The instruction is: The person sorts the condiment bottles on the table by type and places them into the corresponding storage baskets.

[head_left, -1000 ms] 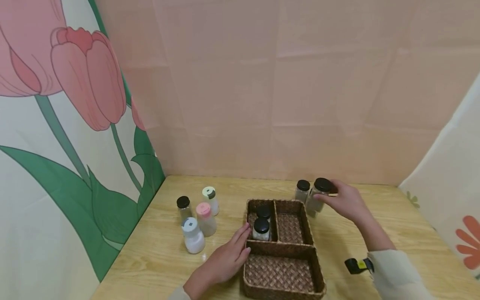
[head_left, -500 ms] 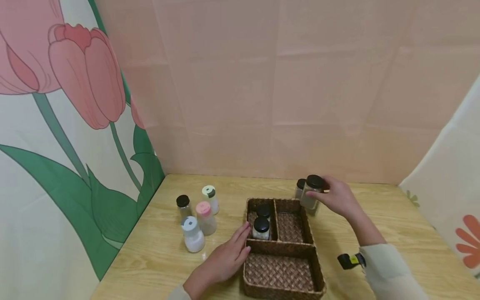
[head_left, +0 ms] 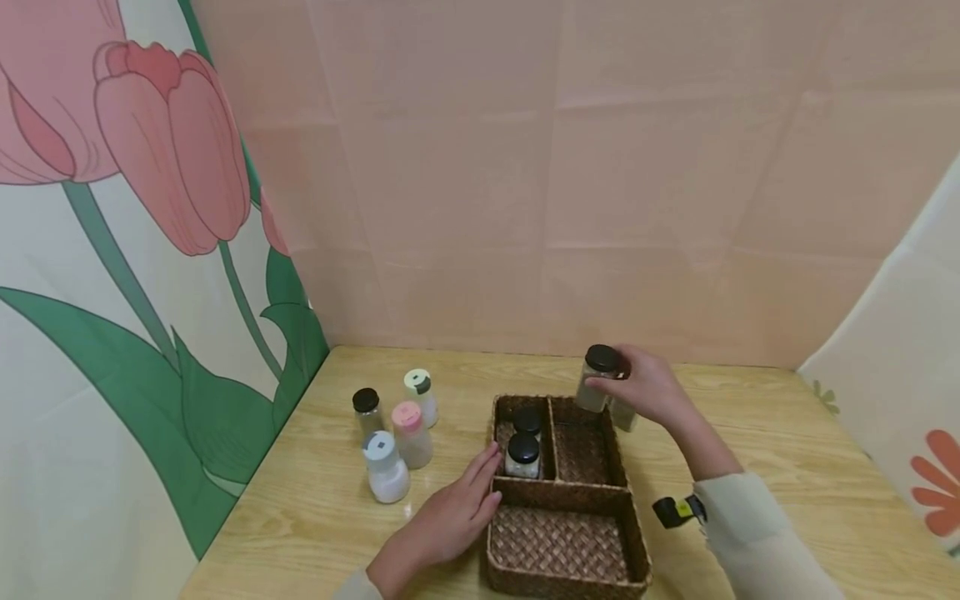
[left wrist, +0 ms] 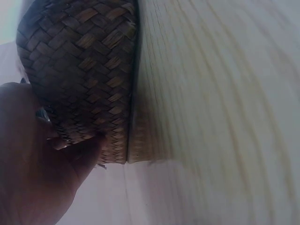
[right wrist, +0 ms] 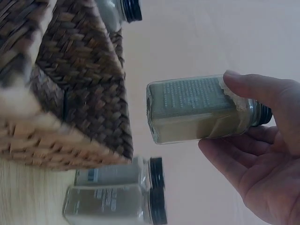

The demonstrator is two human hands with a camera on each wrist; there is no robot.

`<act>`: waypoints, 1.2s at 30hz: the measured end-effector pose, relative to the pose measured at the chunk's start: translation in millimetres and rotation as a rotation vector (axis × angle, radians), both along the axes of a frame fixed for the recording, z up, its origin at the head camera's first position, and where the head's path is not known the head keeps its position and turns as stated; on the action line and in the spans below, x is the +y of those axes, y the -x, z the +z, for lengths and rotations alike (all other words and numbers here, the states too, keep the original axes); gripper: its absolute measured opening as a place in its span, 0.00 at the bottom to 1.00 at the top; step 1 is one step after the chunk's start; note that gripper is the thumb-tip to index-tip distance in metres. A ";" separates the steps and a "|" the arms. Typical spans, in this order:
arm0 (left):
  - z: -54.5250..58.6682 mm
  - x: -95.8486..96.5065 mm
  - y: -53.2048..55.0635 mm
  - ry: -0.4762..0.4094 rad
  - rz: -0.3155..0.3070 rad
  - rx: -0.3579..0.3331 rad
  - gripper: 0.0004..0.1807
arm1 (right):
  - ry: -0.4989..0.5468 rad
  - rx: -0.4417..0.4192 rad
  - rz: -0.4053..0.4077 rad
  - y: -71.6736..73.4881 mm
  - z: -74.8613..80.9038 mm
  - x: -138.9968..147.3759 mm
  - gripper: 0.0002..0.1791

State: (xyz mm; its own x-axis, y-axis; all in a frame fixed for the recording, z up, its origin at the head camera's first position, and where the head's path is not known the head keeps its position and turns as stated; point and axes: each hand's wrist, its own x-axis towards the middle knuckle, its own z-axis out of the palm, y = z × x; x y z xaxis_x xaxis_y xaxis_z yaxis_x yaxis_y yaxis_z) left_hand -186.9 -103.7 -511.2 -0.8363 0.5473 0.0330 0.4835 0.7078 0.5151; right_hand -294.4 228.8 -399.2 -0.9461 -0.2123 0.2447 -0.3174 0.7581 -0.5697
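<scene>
The right hand (head_left: 645, 385) has its grip closed around a glass jar (right wrist: 197, 110) of beige powder, thumb on one side and fingers on the other, near the black lid. Seen from the head, with 12 o'clock pointing away from the person, the jar hangs nearly upright at between 12 and 1 o'clock of the woven basket (head_left: 566, 586), its base overlapping the far rim in that view; the right wrist view shows it apart from the basket. Two more jars (right wrist: 112, 205) with black lids stand side by side just outside the basket, at about 1 o'clock.

At 9 o'clock, the left hand (head_left: 453, 512) rests against the basket's side wall, its grip loose and fingers extended. The basket's 11 o'clock compartment contains two black-lidded small jars (head_left: 522, 462).

Well out toward 10 o'clock, four containers stand grouped on the desk (head_left: 787, 467): a black-capped jar (head_left: 368, 417) at the group's 10, a pale-green-capped bottle (head_left: 422, 400) at 1, a pink-capped bottle (head_left: 412, 437) at 3 and a white bottle (head_left: 387, 475) at 6. A pink cloth (head_left: 600, 183) hangs behind, with a tulip-print curtain (head_left: 172, 167) toward 10 o'clock.
</scene>
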 end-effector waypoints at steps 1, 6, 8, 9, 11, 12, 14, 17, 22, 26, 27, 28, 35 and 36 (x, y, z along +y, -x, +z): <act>0.4 0.0 0.0 0.000 0.000 -0.001 0.33 | 0.004 0.002 0.005 0.4 0.4 -2.5 0.39; 0.9 0.2 -0.5 0.001 0.002 -0.001 0.33 | 0.006 0.001 0.031 2.2 1.5 -13.3 0.38; 0.5 0.3 -0.7 0.002 0.003 -0.001 0.33 | 0.004 0.002 0.039 3.1 1.4 -17.1 0.37; 0.3 0.3 -0.8 0.002 0.003 -0.001 0.33 | 0.002 0.005 0.040 3.4 1.4 -18.8 0.36; -0.2 0.2 -0.9 0.004 0.005 -0.001 0.33 | -0.001 0.009 0.041 3.9 1.5 -22.1 0.35; -0.3 0.1 -1.0 0.004 0.006 -0.002 0.33 | 0.000 0.011 0.043 4.2 1.7 -23.8 0.34; -0.3 -0.2 -1.1 0.005 0.007 -0.003 0.33 | 0.007 0.008 0.048 5.0 2.3 -27.5 0.33; 0.0 -0.6 -0.9 0.004 0.009 -0.005 0.33 | 0.016 -0.003 0.056 6.6 2.8 -33.8 0.32; 0.2 -0.6 0.0 0.000 0.007 -0.001 0.33 | 0.023 -0.021 0.076 9.0 1.9 -45.5 0.32; -0.9 -0.2 0.8 -0.001 0.004 0.004 0.33 | 0.036 -0.047 0.085 10.0 1.5 -53.6 0.37; -1.4 -0.1 0.9 0.000 0.004 0.005 0.33 | 0.032 -0.051 0.086 10.1 1.4 -55.2 0.38; -1.7 0.0 1.1 0.001 0.004 0.006 0.33 | 0.026 -0.054 0.087 10.3 1.1 -56.7 0.39; -2.2 0.2 1.1 0.001 0.006 0.006 0.33 | -0.005 -0.043 0.104 14.3 -1.6 -63.4 0.43; -2.1 0.1 1.1 0.001 0.005 0.007 0.33 | -0.007 -0.040 0.110 14.8 -2.1 -64.3 0.42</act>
